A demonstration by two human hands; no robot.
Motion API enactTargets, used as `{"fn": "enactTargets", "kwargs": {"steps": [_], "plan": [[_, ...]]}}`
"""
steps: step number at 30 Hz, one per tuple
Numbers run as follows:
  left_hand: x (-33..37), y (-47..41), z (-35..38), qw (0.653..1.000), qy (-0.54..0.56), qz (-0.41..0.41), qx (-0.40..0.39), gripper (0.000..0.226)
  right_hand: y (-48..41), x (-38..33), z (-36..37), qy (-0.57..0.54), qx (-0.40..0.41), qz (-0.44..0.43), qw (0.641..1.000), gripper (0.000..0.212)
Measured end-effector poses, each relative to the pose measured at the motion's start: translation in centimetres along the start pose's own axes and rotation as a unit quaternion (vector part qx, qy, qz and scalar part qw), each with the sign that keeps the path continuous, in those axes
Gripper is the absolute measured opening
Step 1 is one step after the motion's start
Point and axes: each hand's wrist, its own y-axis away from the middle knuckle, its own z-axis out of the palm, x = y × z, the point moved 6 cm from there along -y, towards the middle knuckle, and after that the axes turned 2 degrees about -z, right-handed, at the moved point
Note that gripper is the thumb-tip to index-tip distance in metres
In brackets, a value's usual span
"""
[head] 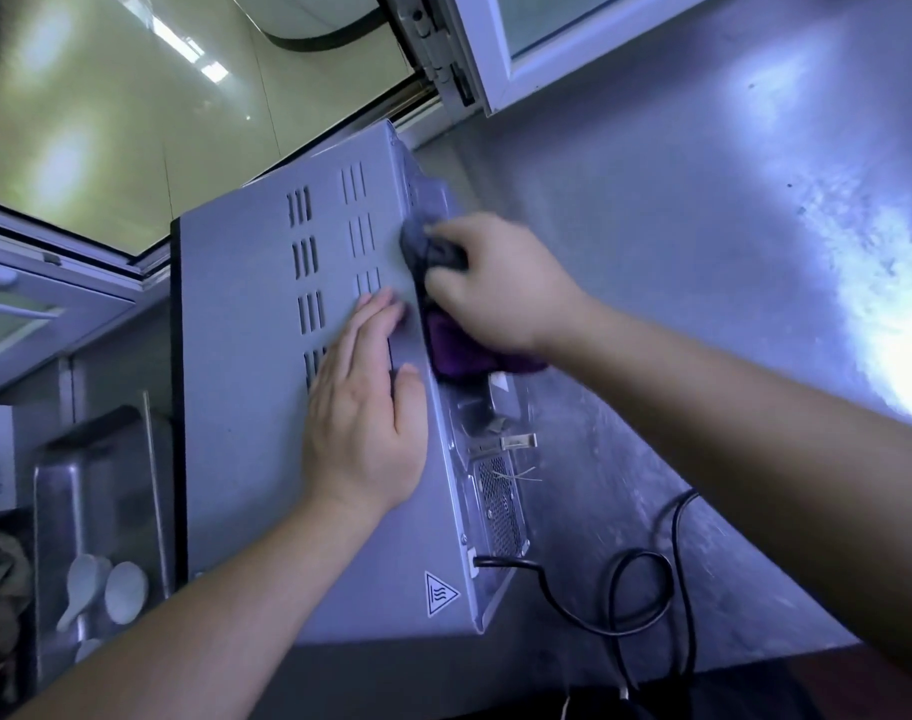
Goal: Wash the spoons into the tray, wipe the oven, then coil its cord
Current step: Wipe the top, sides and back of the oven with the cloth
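My left hand (362, 423) lies flat on the top panel of the oven (246, 407). Its fingers (373, 330) are straight and close together, reaching up between the rows of vent slots, and the thumb is spread out toward the panel's right edge. It grips nothing; palm and fingers just press on the metal.

My right hand (495, 288) is at the upper part of the oven's rear face, just beyond that edge. Its fingers are curled round a purple cloth (464, 353), which is bunched under the palm and pressed against the oven. Part of the cloth shows dark above my knuckles and part hangs out below my wrist. The hand is blurred, so I cannot tell how each finger sits on the cloth.

The oven stands on the steel counter (703, 252). Its black cord (620, 600) leaves the rear face near the lower corner and lies in a loose loop on the counter, apart from both hands. To the oven's left sits the metal tray (53, 511), with two white spoons (125, 592) lying in its near end, bowls side by side.
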Motion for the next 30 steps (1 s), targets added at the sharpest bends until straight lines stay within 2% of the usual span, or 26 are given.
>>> {"fn": "enactTargets", "kwargs": {"steps": [2, 5, 7, 11, 16, 21, 25, 27, 30], "plan": [[0.1, 0.0, 0.0, 1.0, 0.004, 0.007, -0.001, 0.054, 4.4, 0.1, 0.9, -0.018, -0.019, -0.034, 0.999, 0.022], [-0.1, -0.1, -0.1, 1.0, 0.001, 0.009, -0.002, 0.053, 10.6, 0.8, 2.4, -0.038, -0.053, -0.057, 0.996, 0.052], [0.1, -0.1, -0.1, 1.0, -0.001, 0.008, -0.001, 0.053, 13.5, 1.7, 3.3, -0.034, -0.065, -0.084, 0.994, 0.061], [0.2, 0.0, -0.1, 1.0, -0.001, 0.002, -0.004, 0.054, 16.2, 3.6, 5.0, 0.008, -0.055, -0.157, 0.986, 0.062], [0.1, 0.0, 0.0, 1.0, -0.003, -0.007, -0.01, 0.054, 16.3, 5.1, 5.8, -0.004, 0.058, -0.163, 0.985, 0.048], [0.1, 0.1, 0.0, 1.0, -0.003, -0.012, -0.012, 0.054, 15.7, 5.7, 5.7, -0.124, 0.127, -0.087, 0.98, 0.044], [0.3, 0.1, -0.1, 1.0, -0.001, -0.017, -0.013, 0.054, 14.6, 7.3, 5.5, -0.206, 0.146, 0.057, 0.966, 0.04], [0.3, 0.1, -0.1, 1.0, 0.0, -0.018, -0.015, 0.054, 13.5, 9.4, 5.5, -0.202, 0.139, 0.138, 0.959, 0.038], [0.3, 0.1, -0.1, 1.0, 0.003, -0.023, -0.015, 0.055, 11.5, 11.8, 6.1, -0.177, 0.075, 0.191, 0.963, 0.035]]}}
